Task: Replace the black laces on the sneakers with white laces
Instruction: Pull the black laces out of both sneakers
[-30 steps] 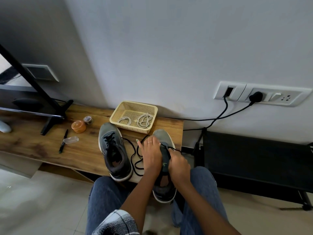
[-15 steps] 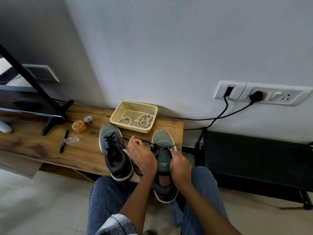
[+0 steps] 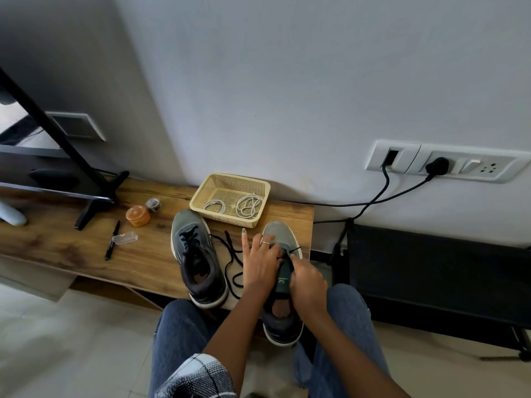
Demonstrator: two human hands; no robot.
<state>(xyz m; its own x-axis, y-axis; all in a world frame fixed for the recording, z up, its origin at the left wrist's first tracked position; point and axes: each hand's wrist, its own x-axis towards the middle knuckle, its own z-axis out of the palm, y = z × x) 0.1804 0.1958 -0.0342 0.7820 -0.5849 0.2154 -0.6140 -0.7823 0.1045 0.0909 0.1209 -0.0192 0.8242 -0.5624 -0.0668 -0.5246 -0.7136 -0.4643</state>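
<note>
Both hands on grey mesh sneaker (image 3: 280, 239) right of cream plastic basket (image 3: 230, 198): left hand (image 3: 260, 267) fingers pinching loose black lace (image 3: 231, 254), right hand (image 3: 307, 284) fingers clenched round sneaker.

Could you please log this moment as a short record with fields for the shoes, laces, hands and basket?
left shoe: left sneaker on the wooden bench, black laces still threaded
right shoe: right sneaker, being unlaced
loose lace: black lace trailing between the shoes
left hand: fingers at the eyelets, index raised
right hand: gripping the sneaker's side
basket: holds two white laces
</note>
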